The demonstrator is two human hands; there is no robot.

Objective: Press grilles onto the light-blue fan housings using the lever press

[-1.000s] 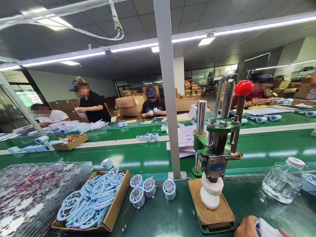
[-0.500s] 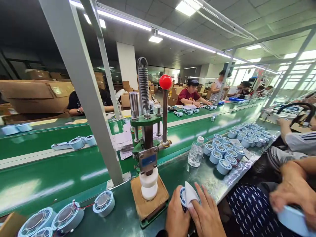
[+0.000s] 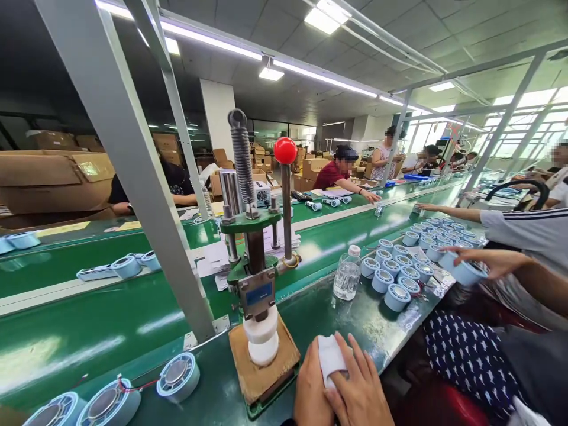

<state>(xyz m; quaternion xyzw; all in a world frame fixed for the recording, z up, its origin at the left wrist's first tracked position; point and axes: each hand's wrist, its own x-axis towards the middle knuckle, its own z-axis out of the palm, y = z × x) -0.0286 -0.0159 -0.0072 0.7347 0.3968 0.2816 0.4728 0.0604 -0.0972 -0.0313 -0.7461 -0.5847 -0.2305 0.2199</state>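
My left hand [image 3: 313,390] and right hand [image 3: 361,393] press a white folded cloth [image 3: 331,357] beside the green hand press [image 3: 260,278] on the green tabletop [image 3: 346,319].

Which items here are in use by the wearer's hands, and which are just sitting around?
In hand:
left hand
right hand
white cloth, held between both

Lying about:
hand press with red knob
clear bottle
blue round parts on the green bench
batch of blue parts

No lettering is legible: the blue plate [image 3: 258,293] on the hand press [image 3: 257,260] and the cardboard boxes [image 3: 53,177] behind it show nothing readable.
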